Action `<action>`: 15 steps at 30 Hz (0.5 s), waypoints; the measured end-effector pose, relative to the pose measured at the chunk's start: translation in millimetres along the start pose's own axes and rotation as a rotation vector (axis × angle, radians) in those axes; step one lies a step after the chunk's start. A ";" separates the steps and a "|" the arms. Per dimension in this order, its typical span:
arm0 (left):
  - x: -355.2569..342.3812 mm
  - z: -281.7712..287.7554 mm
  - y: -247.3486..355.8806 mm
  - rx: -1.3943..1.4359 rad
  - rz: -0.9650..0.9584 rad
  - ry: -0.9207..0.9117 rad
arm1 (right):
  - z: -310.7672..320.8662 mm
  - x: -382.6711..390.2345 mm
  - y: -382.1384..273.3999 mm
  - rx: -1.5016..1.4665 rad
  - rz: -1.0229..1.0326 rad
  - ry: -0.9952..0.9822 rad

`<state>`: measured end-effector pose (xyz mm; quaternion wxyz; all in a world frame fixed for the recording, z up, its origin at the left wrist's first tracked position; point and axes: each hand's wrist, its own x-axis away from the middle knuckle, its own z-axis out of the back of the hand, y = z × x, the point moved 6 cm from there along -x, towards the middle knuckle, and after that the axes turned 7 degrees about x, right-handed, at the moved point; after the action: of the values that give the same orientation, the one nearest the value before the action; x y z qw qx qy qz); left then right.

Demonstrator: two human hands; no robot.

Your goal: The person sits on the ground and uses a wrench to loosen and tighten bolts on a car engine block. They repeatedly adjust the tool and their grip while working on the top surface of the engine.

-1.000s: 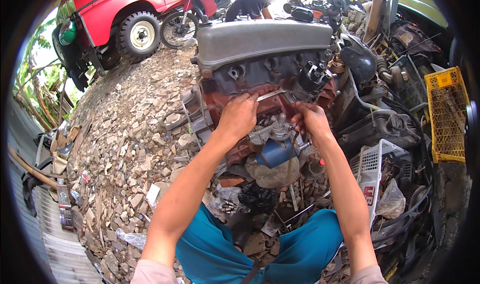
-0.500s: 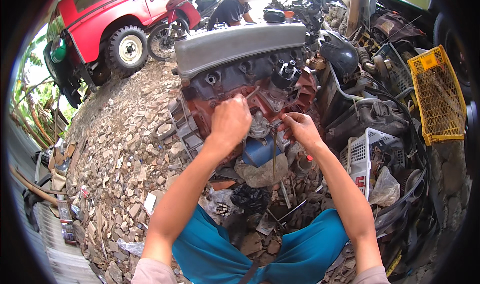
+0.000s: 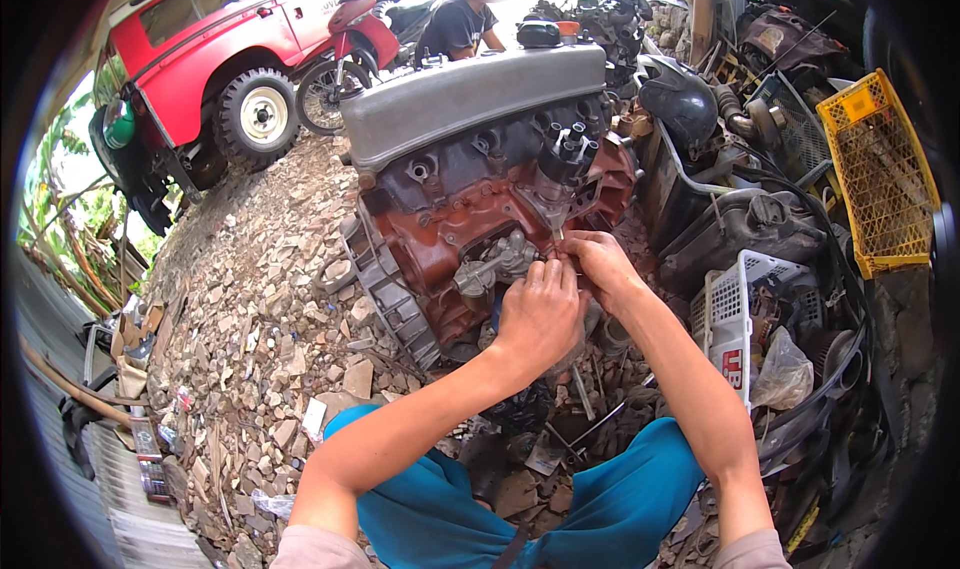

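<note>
The red-brown engine block (image 3: 430, 249) stands before me, with a grey valve cover (image 3: 475, 89), a black distributor (image 3: 565, 159) and a metal housing (image 3: 485, 269) on its side. My left hand (image 3: 545, 314) is closed low beside that housing; what its curled fingers hold is hidden. My right hand (image 3: 600, 264) touches it from the right, fingers pinched at a small metal piece below the distributor, too small to name.
A red vehicle (image 3: 180, 89), a red motorbike (image 3: 355, 39) and another person (image 3: 460, 29) are behind. Gravel (image 3: 250, 319) lies left. A yellow crate (image 3: 875, 169), a white basket (image 3: 730, 329) and piled parts crowd the right.
My left hand has moved down and right from the engine's middle to beside my right hand. The rod it was near earlier no longer shows there. My right hand has shifted slightly.
</note>
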<state>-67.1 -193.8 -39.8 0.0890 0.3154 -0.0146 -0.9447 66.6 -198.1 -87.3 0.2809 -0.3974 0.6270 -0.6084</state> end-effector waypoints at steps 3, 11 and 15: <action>-9.2 8.4 -8.1 0.139 -0.074 -0.059 | -3.1 1.2 0.3 0.081 0.038 0.052; -25.7 9.9 -93.1 0.218 0.126 0.185 | 0.5 -21.2 1.7 0.140 0.056 0.129; -26.3 -6.6 -115.1 0.254 0.272 0.152 | -8.5 -35.8 -1.6 0.453 0.242 0.263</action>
<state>-60.7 -75.7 -39.1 0.1762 0.3898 -0.1695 -0.8878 78.6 -163.4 -89.5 0.3491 -0.1645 0.5489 -0.7414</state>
